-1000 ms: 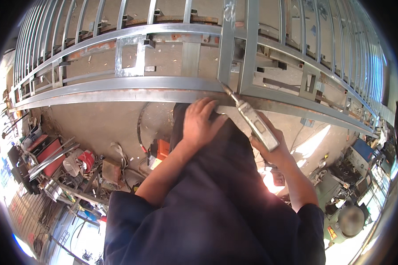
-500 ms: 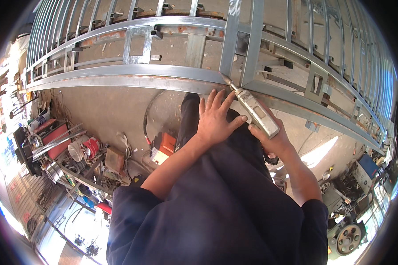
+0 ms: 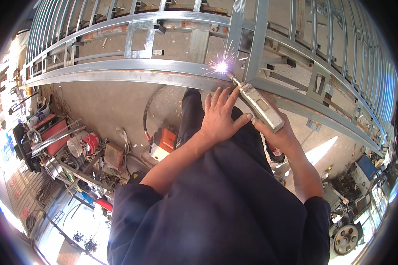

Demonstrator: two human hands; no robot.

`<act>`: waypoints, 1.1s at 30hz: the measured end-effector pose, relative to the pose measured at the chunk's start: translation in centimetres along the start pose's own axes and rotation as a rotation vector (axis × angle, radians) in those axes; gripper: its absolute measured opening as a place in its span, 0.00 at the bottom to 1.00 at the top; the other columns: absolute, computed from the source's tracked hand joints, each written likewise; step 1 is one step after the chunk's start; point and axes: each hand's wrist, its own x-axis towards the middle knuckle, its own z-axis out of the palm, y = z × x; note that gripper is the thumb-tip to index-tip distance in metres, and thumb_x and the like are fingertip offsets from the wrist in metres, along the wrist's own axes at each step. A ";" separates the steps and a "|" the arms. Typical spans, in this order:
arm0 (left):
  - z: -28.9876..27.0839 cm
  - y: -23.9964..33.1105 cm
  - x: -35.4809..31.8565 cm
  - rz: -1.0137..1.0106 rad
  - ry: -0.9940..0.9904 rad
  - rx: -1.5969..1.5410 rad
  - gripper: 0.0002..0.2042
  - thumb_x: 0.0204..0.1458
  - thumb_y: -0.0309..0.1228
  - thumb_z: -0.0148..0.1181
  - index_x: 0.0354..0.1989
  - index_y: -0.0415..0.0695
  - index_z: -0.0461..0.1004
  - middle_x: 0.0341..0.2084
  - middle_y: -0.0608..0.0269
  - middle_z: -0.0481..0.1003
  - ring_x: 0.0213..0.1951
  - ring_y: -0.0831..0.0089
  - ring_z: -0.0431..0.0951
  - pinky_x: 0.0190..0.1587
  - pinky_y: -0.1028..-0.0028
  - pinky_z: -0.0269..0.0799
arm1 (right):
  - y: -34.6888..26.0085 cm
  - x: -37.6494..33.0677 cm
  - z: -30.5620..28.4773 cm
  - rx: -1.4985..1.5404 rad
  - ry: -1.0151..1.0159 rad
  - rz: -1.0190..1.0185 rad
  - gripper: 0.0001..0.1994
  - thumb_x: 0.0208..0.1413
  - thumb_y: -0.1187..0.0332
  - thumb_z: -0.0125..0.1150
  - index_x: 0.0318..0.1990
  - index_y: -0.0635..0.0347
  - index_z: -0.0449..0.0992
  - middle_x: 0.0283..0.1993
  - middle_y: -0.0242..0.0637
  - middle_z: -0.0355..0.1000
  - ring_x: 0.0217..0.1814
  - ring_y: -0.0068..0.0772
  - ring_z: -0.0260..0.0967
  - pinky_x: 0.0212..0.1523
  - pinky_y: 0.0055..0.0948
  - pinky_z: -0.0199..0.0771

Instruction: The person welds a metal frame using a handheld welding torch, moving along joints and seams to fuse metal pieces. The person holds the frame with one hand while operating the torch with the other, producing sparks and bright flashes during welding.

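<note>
My right hand (image 3: 274, 132) grips a handheld laser welding gun (image 3: 262, 106), a pale metal body with a narrow nozzle. Its tip meets the corner joint of a grey steel frame (image 3: 154, 70), where a bright violet-white spark (image 3: 221, 67) sprays outward. Spread flat, my left hand (image 3: 219, 115) lies with its fingertips at the frame's near edge, right beside the gun's front end. The left thumb points toward the gun body. The palm side of my right hand and any trigger are hidden behind the gun.
Frame bars (image 3: 327, 35) reach across the far side. Left of my legs lie an orange box (image 3: 167, 140) with a hose (image 3: 146, 115), and a cluttered cart with a red machine (image 3: 53, 137). A wheel (image 3: 346, 240) and a blue-topped case (image 3: 368, 165) stand at right.
Sparks have appeared at the gun's tip, where there were none before. The frame and both hands sit slightly shifted in the view; my left hand stays spread and the right keeps its grip.
</note>
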 end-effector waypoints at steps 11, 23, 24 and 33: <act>-0.3 0.0 0.1 -0.003 -0.028 0.002 0.47 0.60 0.66 0.61 0.81 0.49 0.57 0.75 0.40 0.61 0.80 0.38 0.52 0.78 0.34 0.43 | -0.1 0.0 0.3 -0.002 0.019 0.008 0.39 0.61 0.72 0.68 0.81 0.52 0.62 0.70 0.42 0.76 0.73 0.33 0.72 0.71 0.35 0.70; -0.5 -0.3 0.1 0.012 -0.030 -0.013 0.48 0.60 0.66 0.62 0.82 0.50 0.57 0.74 0.38 0.63 0.80 0.37 0.53 0.78 0.34 0.42 | 0.0 -0.1 0.5 -0.019 0.016 0.034 0.40 0.61 0.71 0.69 0.81 0.50 0.61 0.70 0.42 0.76 0.73 0.34 0.73 0.71 0.37 0.71; -0.5 -0.3 0.0 0.013 -0.025 -0.014 0.48 0.60 0.66 0.62 0.82 0.50 0.57 0.74 0.38 0.63 0.80 0.37 0.52 0.78 0.34 0.42 | 0.2 -0.2 0.4 -0.019 0.012 0.042 0.40 0.61 0.70 0.69 0.81 0.51 0.61 0.70 0.42 0.76 0.73 0.35 0.73 0.71 0.37 0.71; -0.3 -0.9 -0.1 0.030 -0.006 -0.032 0.46 0.61 0.66 0.61 0.81 0.51 0.57 0.73 0.37 0.65 0.79 0.37 0.55 0.79 0.34 0.42 | -0.2 -0.3 1.0 -0.065 0.036 -0.053 0.40 0.60 0.70 0.69 0.80 0.50 0.62 0.67 0.44 0.78 0.70 0.36 0.76 0.68 0.37 0.74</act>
